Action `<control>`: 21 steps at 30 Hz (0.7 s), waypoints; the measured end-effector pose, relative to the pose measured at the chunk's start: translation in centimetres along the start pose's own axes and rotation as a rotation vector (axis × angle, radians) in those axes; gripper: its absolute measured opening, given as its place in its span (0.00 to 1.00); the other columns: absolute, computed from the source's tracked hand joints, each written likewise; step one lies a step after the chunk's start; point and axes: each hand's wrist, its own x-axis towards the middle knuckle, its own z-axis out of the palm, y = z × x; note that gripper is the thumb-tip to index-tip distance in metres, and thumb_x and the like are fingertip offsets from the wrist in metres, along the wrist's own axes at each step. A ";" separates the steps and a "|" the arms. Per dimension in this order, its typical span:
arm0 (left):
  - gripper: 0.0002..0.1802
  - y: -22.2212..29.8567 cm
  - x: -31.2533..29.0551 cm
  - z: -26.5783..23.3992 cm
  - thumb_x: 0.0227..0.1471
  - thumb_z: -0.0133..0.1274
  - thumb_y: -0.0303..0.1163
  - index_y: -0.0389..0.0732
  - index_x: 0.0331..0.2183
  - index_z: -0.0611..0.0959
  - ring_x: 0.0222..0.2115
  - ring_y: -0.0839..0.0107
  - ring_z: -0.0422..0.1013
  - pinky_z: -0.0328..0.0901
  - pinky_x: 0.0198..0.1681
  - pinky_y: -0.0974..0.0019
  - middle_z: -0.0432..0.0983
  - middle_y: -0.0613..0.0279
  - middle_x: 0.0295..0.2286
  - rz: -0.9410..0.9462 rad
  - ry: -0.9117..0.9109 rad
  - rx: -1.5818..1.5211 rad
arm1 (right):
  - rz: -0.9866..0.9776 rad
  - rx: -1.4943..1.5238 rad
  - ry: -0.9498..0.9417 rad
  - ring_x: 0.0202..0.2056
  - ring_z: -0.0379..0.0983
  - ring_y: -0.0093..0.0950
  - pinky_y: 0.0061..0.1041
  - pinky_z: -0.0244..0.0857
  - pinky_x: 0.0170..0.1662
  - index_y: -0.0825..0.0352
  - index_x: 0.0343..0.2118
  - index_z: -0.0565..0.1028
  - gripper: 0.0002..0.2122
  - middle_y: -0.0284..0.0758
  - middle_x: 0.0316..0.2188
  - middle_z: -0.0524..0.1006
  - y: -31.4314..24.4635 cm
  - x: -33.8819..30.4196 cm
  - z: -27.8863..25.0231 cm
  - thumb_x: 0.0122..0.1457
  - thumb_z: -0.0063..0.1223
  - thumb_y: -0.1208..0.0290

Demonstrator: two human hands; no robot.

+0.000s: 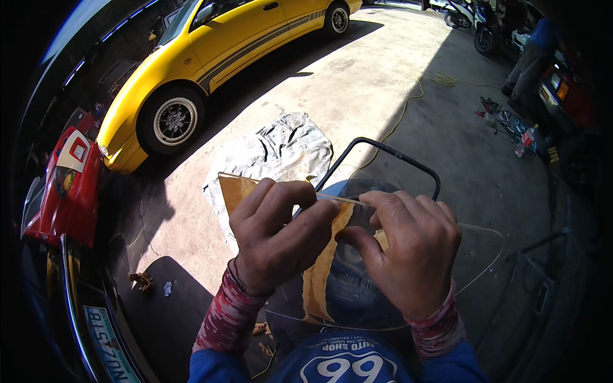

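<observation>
The clear sheet (361, 281) slants toward the person, its top edge at both hands, brown paper (324, 274) partly covering it. The left hand (278, 230) pinches that edge; the right hand (412, 249) curls beside it, grip unclear. Beyond: black frame (400, 155), silver cover (274, 150), yellow car (223, 48).

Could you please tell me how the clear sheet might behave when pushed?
The clear sheet is probably fairly stiff: its held edge looks nearly straight. It is likely light, looking thin. Its shiny, reflective face may be slippery.
</observation>
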 end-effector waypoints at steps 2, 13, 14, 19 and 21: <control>0.16 0.2 0.3 0.1 0.41 0.71 0.28 0.43 0.36 0.87 0.25 0.67 0.73 0.65 0.26 0.65 0.77 0.62 0.29 -0.025 0.013 0.008 | -0.002 0.004 0.004 0.27 0.77 0.31 0.38 0.61 0.33 0.61 0.40 0.82 0.20 0.29 0.25 0.80 0.0 0.0 0.0 0.44 0.80 0.67; 0.23 1.3 -1.6 -0.9 0.56 0.69 0.37 0.40 0.49 0.80 0.41 0.61 0.77 0.74 0.41 0.61 0.75 0.50 0.47 -0.261 0.101 -0.213 | -0.050 0.080 -0.009 0.26 0.80 0.30 0.33 0.67 0.30 0.63 0.37 0.83 0.16 0.31 0.24 0.82 0.9 0.4 -0.6 0.47 0.78 0.69; 0.26 0.8 -2.6 -1.0 0.59 0.66 0.40 0.40 0.54 0.76 0.47 0.59 0.75 0.72 0.47 0.58 0.73 0.49 0.50 -0.250 0.237 -0.111 | -0.020 0.145 -0.026 0.27 0.81 0.28 0.29 0.68 0.30 0.64 0.37 0.83 0.14 0.32 0.25 0.83 1.2 0.5 -0.9 0.49 0.78 0.70; 0.32 1.4 -9.7 -2.8 0.68 0.48 0.50 0.38 0.62 0.68 0.63 0.56 0.63 0.57 0.65 0.47 0.66 0.47 0.61 -0.688 0.565 0.242 | 0.417 0.640 0.008 0.25 0.82 0.24 0.23 0.70 0.29 0.68 0.30 0.83 0.11 0.37 0.23 0.84 3.1 0.1 -3.1 0.51 0.78 0.69; 0.30 1.9 -12.9 -3.8 0.69 0.46 0.48 0.39 0.63 0.67 0.66 0.54 0.60 0.52 0.68 0.43 0.64 0.47 0.64 -0.738 0.556 0.330 | 0.434 0.749 0.093 0.26 0.78 0.16 0.18 0.69 0.29 0.70 0.32 0.81 0.12 0.32 0.24 0.83 4.4 -0.5 -3.5 0.59 0.75 0.67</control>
